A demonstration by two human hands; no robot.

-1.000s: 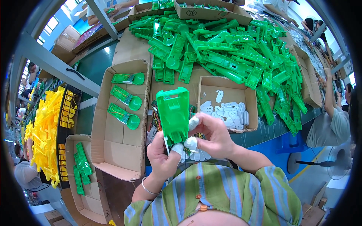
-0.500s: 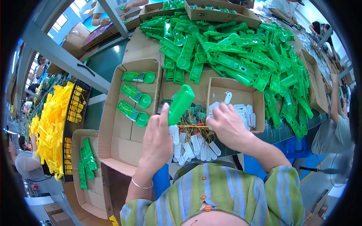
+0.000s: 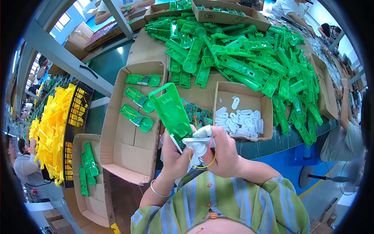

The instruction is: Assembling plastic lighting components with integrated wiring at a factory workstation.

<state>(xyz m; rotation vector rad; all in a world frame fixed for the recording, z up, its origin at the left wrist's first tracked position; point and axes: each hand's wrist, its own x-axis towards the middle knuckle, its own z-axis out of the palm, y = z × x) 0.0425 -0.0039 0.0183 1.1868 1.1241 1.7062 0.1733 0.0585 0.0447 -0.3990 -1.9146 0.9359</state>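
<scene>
My left hand is closed around a green plastic housing, tilted so its hollow inside shows. My right hand pinches a white plastic part at the housing's lower end, and a white covering shows on one fingertip. Red and yellow wires loop below that part. Whether the part touches the housing I cannot tell. Behind the hands lie green circuit boards, partly hidden. Just beyond my right hand, a cardboard tray holds loose white oval plastic pieces.
A large heap of green housings covers the back of the table. On the left, a cardboard box holds three housings with boards and wires. Farther left are a smaller box with green parts and a black crate of yellow parts. Other people work around.
The housing has turned to show its hollow inside. My right hand has moved left and toward me from beside the tray and now holds the wired white part against my left hand.
</scene>
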